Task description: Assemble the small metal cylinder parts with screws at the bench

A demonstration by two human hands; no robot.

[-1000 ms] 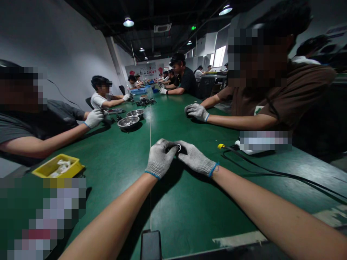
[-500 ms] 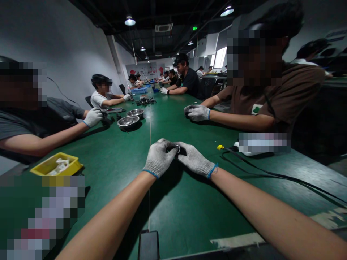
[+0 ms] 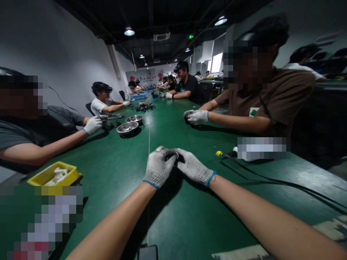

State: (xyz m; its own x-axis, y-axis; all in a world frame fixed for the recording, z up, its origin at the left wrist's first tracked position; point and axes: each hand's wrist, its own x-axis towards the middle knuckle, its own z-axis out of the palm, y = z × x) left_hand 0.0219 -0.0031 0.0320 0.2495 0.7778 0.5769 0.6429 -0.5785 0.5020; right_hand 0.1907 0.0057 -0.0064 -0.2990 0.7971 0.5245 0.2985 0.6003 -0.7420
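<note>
Two gloved hands, left point(image 3: 159, 168) and right point(image 3: 193, 167), pinch together around a small dark object point(image 3: 176, 156) showing a pale curved edge.

Desk point(image 3: 108, 173) green, pale line point(image 3: 149, 139) along it. Left hand point(image 3: 158, 167), right hand point(image 3: 193, 167): grey-white gloves point(image 3: 155, 172), blue hems point(image 3: 150, 183). Held piece point(image 3: 177, 155) dark, whitish ring. Near left edge: yellow tray point(image 3: 71, 167), white contents point(image 3: 60, 175). Toward right edge: black cable point(image 3: 295, 185), yellow tip point(image 3: 218, 154).

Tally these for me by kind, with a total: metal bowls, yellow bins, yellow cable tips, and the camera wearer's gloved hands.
Metal bowls: 2
Yellow bin: 1
Yellow cable tip: 1
Wearer's gloved hands: 2
Total: 6
</note>
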